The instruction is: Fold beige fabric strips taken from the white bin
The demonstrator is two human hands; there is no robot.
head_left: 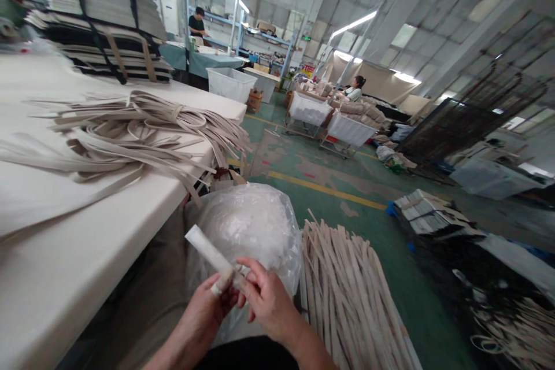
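My left hand (207, 306) and my right hand (266, 299) meet low in the head view, both pinched on a narrow white strip (208, 250) that sticks up and to the left. A tape-wrapped left fingertip presses on the strip. Behind my hands stands a clear plastic bag (251, 225) stuffed with white pieces. A pile of beige strips (347, 289) lies just to the right of my hands.
A white table (65, 254) runs along the left, with a tangle of beige straps (139, 133) on it and strapped stacks (99, 17) behind. White bins (347, 130) and two other people, one seated (354, 88), are farther off on the green floor. Bundled stacks (429, 214) lie at right.
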